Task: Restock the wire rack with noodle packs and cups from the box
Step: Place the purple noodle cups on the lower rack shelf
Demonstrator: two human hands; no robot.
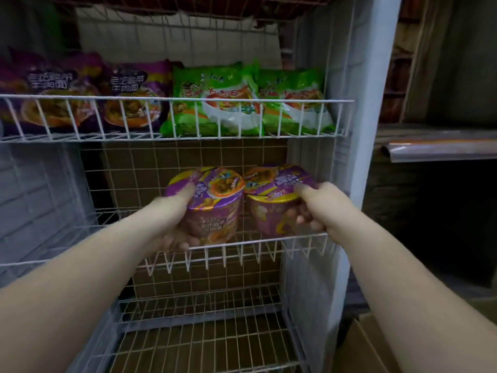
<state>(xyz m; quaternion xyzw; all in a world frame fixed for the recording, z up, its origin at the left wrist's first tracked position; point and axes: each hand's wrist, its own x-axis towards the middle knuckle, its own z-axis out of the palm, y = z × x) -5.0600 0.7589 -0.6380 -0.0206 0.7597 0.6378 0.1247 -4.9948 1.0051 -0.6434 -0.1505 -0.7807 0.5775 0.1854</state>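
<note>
Both hands [174, 219] [317, 208] gripping purple noodle cups [212, 205] [274, 205] over white wire rack [242, 244] shelf.

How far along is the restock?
Done: upper shelf holds purple packs and green packs. In hand: left hand grips one purple cup, right hand another purple cup, both at the middle shelf. Left: bottom shelf looks bare; only the box corner shows.

A shop: wire rack [177, 99] stocked with noodle packs [215, 98].
</note>
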